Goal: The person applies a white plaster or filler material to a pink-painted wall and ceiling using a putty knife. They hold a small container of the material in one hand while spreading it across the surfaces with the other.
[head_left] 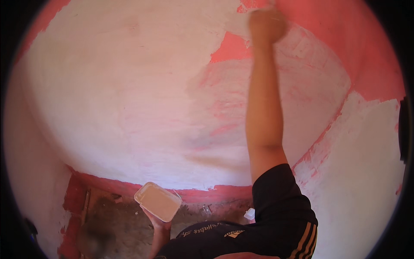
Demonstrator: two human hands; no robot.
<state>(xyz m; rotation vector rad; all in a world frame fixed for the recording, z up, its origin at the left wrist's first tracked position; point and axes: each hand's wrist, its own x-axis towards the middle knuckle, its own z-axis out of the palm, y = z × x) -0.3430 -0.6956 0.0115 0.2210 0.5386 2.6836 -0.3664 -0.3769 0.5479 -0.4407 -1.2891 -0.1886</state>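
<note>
My left hand is closed around the lower edge of a shallow rectangular tub. Smooth cream-coloured paste lies inside it, and the tub is held low, in front of my body. My right arm stretches straight up, and my right hand is a closed fist close to the wall, slightly smeared by motion. A thin pale bit shows above the fist at the top edge, but what the fingers hold is hidden. Whitish coating covers most of the wall; a red patch shows left of my wrist.
Bare red paint spans the upper right. A partly coated side wall meets the main wall at a corner on the right. Below runs a red strip above a rough, dirty floor. A small white object lies by my right sleeve.
</note>
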